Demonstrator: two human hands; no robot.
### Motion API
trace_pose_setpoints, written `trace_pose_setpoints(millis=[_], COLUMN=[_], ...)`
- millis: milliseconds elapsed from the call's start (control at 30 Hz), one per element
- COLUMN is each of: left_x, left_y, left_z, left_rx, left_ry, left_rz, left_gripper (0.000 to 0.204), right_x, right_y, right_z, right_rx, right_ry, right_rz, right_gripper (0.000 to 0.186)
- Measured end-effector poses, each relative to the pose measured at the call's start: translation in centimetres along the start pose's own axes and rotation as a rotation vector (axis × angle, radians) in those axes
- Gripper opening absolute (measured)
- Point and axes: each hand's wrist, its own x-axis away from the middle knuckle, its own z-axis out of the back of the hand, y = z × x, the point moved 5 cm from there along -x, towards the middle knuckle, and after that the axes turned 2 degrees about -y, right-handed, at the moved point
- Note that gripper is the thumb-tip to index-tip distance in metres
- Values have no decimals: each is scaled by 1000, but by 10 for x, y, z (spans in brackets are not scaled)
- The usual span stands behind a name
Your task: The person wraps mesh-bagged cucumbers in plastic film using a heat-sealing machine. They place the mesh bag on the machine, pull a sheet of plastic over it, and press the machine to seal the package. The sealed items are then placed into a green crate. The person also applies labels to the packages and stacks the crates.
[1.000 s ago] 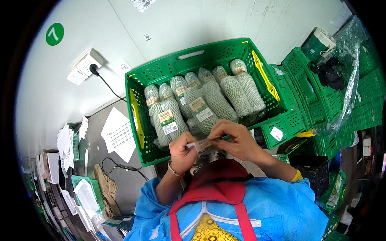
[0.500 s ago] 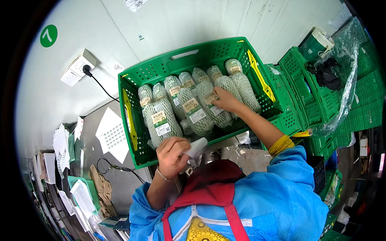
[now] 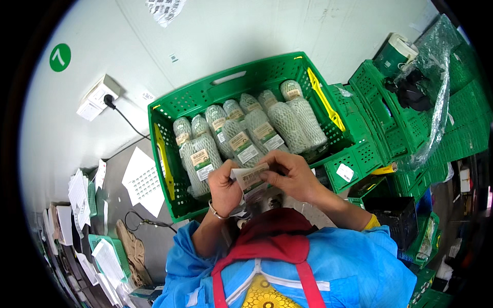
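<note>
Remote view, head camera. Largest first: I have a pale wall (image 3: 282, 25) behind, then the grey table (image 3: 156, 246) at left, carrying a white printed sheet (image 3: 144, 182). The green crate (image 3: 267, 71) stands before the wall, directly ahead of the wearer; I cannot tell what bears its weight. Inside it, netted packs (image 3: 241, 134) lie in two rows, tops of the rear row showing past the front one.

Progress, my reading: labels show on three front packs at left and centre and on most of the rear row, so that part looks done. The two right-hand front packs (image 3: 289, 126) show only netting on the faces I can see; these appear to be what is left, though undersides are hidden.

Hands: close together at the crate's near edge. The left hand (image 3: 226, 187) pinches one side of a printed label (image 3: 250, 177); the right hand (image 3: 292, 175) grips its opposite edge between thumb and fingers. The label is between them, touching no pack that I can make out
</note>
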Motion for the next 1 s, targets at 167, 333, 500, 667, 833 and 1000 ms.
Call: trace_pose_setpoints(millis=[167, 333, 500, 667, 833, 1000], left_x=[6, 22, 19, 14, 4, -4], left_y=[-6, -18, -2, 3, -1, -5], left_z=[-6, 0, 9, 4, 0, -14], left_rx=[61, 327, -136, 30, 162, 134], left_ry=[-97, 51, -105, -41, 12, 22], left_rz=[-23, 76, -169, -123, 45, 26], left_gripper=[18, 10, 18, 16, 7, 17], right_x=[8, -52, -71, -58, -26, 2], right_y=[-6, 92, 154, 107, 37, 19], right_z=[56, 155, 156, 124, 39, 10], right_rx=[-24, 112, 575, 1198, 132, -231], right_ry=[309, 230, 86, 190, -260, -57], right_rz=[239, -116, -222, -215, -42, -125], right_gripper=[8, 15, 38, 81, 58, 22])
